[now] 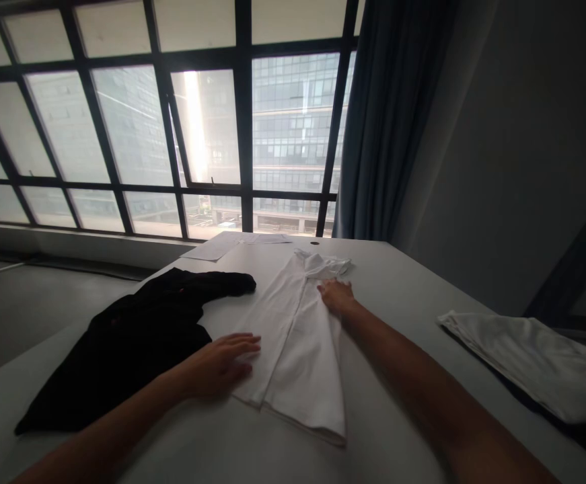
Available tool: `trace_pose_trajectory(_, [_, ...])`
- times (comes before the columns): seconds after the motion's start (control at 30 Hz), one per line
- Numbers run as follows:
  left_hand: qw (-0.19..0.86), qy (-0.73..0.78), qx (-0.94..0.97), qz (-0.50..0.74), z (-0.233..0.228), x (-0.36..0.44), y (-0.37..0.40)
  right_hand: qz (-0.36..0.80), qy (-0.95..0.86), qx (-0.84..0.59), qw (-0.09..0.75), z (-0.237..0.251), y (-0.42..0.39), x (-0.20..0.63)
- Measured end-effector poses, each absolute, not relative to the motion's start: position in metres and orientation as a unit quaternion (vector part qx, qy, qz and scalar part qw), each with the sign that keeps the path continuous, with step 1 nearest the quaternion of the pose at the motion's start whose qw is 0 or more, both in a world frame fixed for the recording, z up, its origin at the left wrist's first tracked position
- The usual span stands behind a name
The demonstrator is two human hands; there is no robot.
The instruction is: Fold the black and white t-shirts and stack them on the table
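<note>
A white shirt (293, 336) lies lengthwise on the white table, its two sides folded in so that the edges meet along the middle. The collar end points toward the window. My left hand (225, 363) rests at the shirt's lower left edge, fingers stretched out and apart. Farther up, my right hand (337, 296) lies on the upper right part of the shirt near the collar, its fingers spread over the cloth. To the left, a black garment (136, 343) lies loosely on the table, partly behind my left forearm.
Sheets of paper (216, 247) lie at the table's far edge, near a round cable hole (315, 243). Folded white cloth (535, 356) sits on something dark at the right. Beyond the table (393, 410) are a window wall and a blue curtain (388, 121).
</note>
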State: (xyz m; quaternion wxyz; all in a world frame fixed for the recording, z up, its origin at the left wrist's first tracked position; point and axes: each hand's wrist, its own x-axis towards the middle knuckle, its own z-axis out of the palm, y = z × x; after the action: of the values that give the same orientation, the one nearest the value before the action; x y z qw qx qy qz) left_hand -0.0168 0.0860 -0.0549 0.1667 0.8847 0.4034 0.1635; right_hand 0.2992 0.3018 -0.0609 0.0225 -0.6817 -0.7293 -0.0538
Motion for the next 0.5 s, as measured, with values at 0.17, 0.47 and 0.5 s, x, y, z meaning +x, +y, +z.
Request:
trace_pose_trajectory(0.17, [0.118,0.459,0.876,0.087,-0.075,-0.021,0.096,0.044,-0.811,-0.583,0.023,-0.084,0.228,0.296])
trace_pose_trajectory(0.47, [0.146,0.327,0.93,0.086,-0.044,0.051,0.056,-0.059,-0.793,-0.606,0.0,-0.063,0.164,0.366])
trace_pose_trajectory(0.5, [0.161,0.313,0.931,0.097,-0.04,0.054,0.055,-0.043,-0.798,-0.602,-0.001,-0.063,0.152,0.369])
